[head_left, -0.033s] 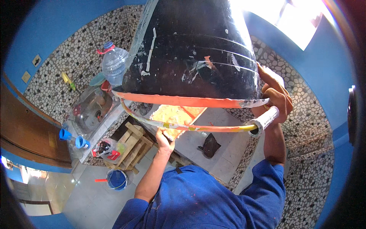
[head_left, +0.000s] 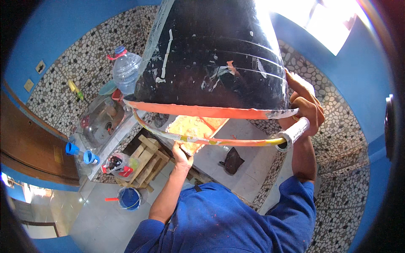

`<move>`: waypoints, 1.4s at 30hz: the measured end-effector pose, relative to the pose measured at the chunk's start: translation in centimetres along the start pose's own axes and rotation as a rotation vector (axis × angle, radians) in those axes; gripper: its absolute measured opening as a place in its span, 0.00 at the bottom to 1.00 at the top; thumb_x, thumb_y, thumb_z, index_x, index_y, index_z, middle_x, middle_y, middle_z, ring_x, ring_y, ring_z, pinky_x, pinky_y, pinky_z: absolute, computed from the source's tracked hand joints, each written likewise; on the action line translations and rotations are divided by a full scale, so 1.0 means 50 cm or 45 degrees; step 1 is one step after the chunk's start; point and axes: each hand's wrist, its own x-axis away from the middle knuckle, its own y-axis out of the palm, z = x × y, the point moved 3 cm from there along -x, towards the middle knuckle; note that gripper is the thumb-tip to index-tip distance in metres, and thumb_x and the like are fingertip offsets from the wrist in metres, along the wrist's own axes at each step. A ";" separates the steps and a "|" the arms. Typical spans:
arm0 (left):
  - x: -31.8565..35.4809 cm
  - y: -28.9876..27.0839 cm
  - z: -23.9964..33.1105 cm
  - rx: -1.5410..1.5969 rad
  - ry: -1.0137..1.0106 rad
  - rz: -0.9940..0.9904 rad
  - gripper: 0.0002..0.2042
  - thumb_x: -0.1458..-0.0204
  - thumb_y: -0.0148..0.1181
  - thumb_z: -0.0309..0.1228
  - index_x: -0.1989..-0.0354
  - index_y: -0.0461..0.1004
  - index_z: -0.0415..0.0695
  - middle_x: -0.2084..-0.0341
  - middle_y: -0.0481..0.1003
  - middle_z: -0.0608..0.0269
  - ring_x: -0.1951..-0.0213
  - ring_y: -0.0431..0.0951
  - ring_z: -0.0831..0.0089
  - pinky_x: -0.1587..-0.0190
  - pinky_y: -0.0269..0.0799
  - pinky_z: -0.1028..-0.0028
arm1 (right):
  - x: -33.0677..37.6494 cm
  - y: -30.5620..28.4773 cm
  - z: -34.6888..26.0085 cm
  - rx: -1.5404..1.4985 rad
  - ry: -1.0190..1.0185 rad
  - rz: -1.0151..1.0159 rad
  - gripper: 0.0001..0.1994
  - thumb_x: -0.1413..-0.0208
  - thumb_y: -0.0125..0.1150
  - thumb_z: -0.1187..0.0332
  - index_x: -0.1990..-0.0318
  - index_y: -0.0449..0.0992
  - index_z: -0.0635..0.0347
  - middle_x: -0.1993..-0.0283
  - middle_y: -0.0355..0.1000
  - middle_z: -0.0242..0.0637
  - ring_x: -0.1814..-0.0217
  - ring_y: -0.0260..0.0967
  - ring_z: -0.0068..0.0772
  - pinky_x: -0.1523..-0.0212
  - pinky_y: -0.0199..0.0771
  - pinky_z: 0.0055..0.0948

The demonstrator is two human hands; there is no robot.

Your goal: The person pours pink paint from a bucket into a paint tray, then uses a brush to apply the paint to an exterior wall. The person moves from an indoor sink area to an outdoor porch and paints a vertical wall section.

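Note:
A large black bucket is tipped over in front of me, its base upward and its orange-smeared rim lowest. My right hand grips its right side near that rim, fingers wrapped round it. The bucket's curved handle, coated in orange and yellow, hangs below with a whitish round grip beside my right wrist. Under the rim is what looks like a paint tray with thick orange paint in it. My left hand is closed on the tray's near end. The bucket hides the tray's far part.
At left, a counter holds a sink, a clear water jug and blue cups. A wooden stool and a blue-filled bucket stand on the floor. A black plastic bag lies beyond my chest.

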 end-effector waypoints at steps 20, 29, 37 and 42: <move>-0.058 -0.042 -0.021 0.159 -0.040 -0.057 0.32 0.49 0.50 0.35 0.32 0.65 0.44 0.35 0.72 0.56 0.34 0.71 0.56 0.30 0.63 0.49 | -0.032 -0.002 0.048 0.002 -0.008 0.055 0.18 0.38 0.68 0.57 0.65 0.71 0.62 0.53 0.81 0.60 0.69 0.80 0.37 0.66 0.79 0.31; -0.067 -0.061 -0.026 0.121 -0.019 -0.076 0.25 0.45 0.53 0.40 0.39 0.70 0.46 0.41 0.74 0.61 0.40 0.75 0.61 0.39 0.72 0.55 | -0.028 0.002 0.050 0.003 -0.016 0.060 0.18 0.37 0.66 0.56 0.65 0.71 0.62 0.53 0.81 0.61 0.70 0.79 0.39 0.67 0.78 0.32; -0.054 -0.047 -0.025 0.053 -0.011 -0.014 0.22 0.50 0.57 0.38 0.46 0.73 0.47 0.48 0.77 0.62 0.45 0.78 0.62 0.45 0.76 0.55 | -0.024 0.007 0.059 0.005 -0.021 0.074 0.19 0.36 0.65 0.55 0.65 0.70 0.62 0.52 0.81 0.61 0.70 0.79 0.41 0.68 0.78 0.34; -0.032 -0.008 -0.019 0.022 -0.023 -0.004 0.21 0.50 0.57 0.39 0.47 0.74 0.47 0.48 0.77 0.62 0.45 0.77 0.61 0.43 0.74 0.55 | -0.024 -0.004 0.064 0.023 -0.021 0.078 0.19 0.36 0.64 0.54 0.65 0.70 0.62 0.52 0.81 0.61 0.70 0.79 0.43 0.69 0.77 0.34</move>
